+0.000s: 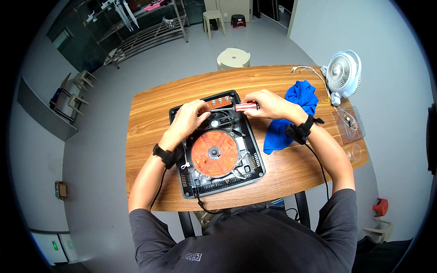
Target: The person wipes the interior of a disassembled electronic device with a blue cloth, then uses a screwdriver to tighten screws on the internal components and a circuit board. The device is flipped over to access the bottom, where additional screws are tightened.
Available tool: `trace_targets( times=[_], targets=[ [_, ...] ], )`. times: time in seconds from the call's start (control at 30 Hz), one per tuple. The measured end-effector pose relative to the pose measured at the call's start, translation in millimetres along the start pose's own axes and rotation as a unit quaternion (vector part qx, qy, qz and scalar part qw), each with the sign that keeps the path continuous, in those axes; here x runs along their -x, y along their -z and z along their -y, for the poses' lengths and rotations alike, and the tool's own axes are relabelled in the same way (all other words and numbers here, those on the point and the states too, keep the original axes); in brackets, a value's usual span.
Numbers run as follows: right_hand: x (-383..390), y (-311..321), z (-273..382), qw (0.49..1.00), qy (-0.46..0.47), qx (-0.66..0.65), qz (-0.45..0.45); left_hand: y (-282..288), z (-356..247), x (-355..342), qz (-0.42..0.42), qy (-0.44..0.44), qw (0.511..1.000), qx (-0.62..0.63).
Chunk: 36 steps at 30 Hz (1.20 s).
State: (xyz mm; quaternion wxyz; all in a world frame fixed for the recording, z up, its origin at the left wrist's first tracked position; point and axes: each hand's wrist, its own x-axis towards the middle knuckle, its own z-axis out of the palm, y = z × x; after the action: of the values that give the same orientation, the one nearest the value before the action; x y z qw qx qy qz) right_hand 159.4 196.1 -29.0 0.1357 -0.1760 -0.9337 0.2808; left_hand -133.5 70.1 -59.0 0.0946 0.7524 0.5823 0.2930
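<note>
An opened induction cooker (249,132) lies on the wooden table in front of me, its round copper coil (205,157) exposed. At its far end sits a small brown circuit board (221,102) with several round buttons. My right hand (269,104) is closed around the red-and-white handle of a screwdriver (246,107), held nearly level. The shaft points left, toward my other hand. My left hand (192,114) has its fingers bent together at the board's left end, near the shaft's tip. What these fingertips pinch is hidden.
A crumpled blue cloth (302,95) lies right of the cooker. Along the table's right side are a white fan (337,73), its cable, a clear plastic tray (349,125) and a clear cup (356,152). A stool (233,58) stands beyond the far edge. Black cables hang from both wristbands.
</note>
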Motion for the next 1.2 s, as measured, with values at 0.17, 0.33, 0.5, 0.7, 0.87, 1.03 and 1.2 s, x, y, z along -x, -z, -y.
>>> trace_targets(
  times=[0.17, 0.33, 0.5, 0.7, 0.87, 1.03, 1.2],
  targets=[
    [0, -2, 0, 1.0, 0.004, -0.003, -0.001, 0, -1, 0, -0.006, -0.009, 1.0, -0.017],
    [1, -1, 3, 0.999, -0.026, -0.028, 0.014, 1, -4, -1, 0.019, 0.012, 1.0, -0.016],
    [3, 2, -1, 0.998, -0.033, -0.048, 0.009, -2, -3, 0, 0.006, -0.026, 1.0, -0.007],
    [11, 25, -23, 0.999, -0.031, -0.02, -0.025, 1, 1, 0, 0.009, -0.014, 0.998, -0.058],
    [16, 55, -23, 0.997, -0.058, 0.016, -0.044, -1, 11, 1, 0.02, 0.004, 0.998, -0.064],
    [4, 72, -19, 0.994, -0.047, 0.094, -0.016, -2, 16, -2, 0.03, 0.009, 0.997, -0.076],
    [-18, 82, 2, 0.983, -0.031, 0.179, 0.017, -10, 31, -6, 0.059, 0.006, 0.995, -0.078]
  ],
)
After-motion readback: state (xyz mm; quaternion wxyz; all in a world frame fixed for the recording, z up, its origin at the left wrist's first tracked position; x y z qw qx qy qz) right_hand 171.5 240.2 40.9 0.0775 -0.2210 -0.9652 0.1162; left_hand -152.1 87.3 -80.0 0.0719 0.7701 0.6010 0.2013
